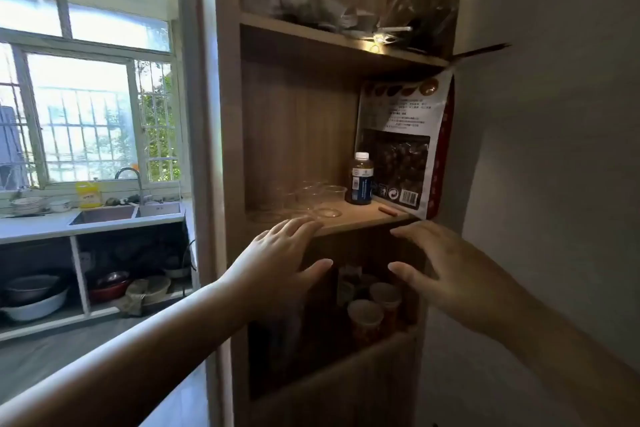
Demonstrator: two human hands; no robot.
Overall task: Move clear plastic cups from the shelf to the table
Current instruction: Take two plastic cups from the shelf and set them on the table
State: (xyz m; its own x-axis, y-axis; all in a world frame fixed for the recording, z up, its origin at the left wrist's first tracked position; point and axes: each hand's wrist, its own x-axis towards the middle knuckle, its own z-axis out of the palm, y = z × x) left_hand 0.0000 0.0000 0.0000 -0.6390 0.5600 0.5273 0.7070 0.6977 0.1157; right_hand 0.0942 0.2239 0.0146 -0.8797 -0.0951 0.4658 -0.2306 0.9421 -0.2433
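Clear plastic cups point(304, 199) all sit untouched on the wooden shelf point(360, 218) as the left hand point(277, 263) and right hand point(446, 270) reach up, fingers spread and empty; nothing moved yet.

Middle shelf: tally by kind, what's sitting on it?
Clear plastic cups: about 5, transparent and overlapping, so the count is uncertain
Bottle: 1, dark with a white cap
Snack bag: 1, leaning at the right
Small orange stick: 1
Total: about 8
Both hands are open below the shelf edge, holding nothing.
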